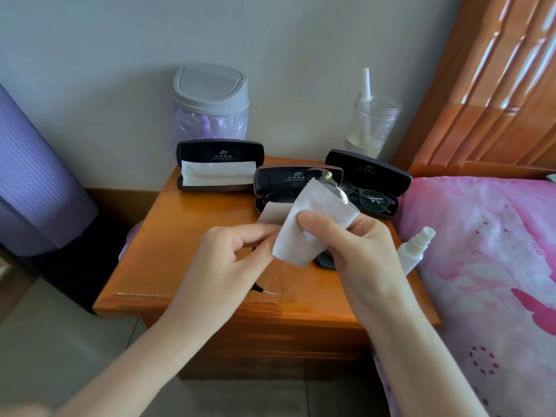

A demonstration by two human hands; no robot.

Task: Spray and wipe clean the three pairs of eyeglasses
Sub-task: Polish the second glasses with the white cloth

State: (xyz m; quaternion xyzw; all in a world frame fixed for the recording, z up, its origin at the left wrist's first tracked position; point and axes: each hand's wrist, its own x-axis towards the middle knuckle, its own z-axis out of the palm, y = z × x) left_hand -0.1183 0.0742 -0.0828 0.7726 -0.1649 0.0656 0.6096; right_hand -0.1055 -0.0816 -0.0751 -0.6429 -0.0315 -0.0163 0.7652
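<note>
My right hand [355, 248] pinches a white cleaning cloth [313, 218] folded round one lens of a rimless pair of eyeglasses [282, 284]. My left hand [228, 254] pinches the frame beside the cloth. A clear lens and a thin temple show below my hands. Three open black cases stand on the wooden nightstand [186, 236]. The left case [219, 165] holds only a white cloth. The middle case [288, 188] holds dark glasses under a cloth. The right case [370, 182] holds dark-framed glasses [373, 200]. A white spray bottle [413, 251] lies at the bed's edge.
A grey swing-lid bin [210, 103] with a purple liner and a clear jar [371, 124] with a white tube stand at the back by the wall. A pink bedspread [481, 266] is on the right, a purple rolled mat [33, 182] on the left.
</note>
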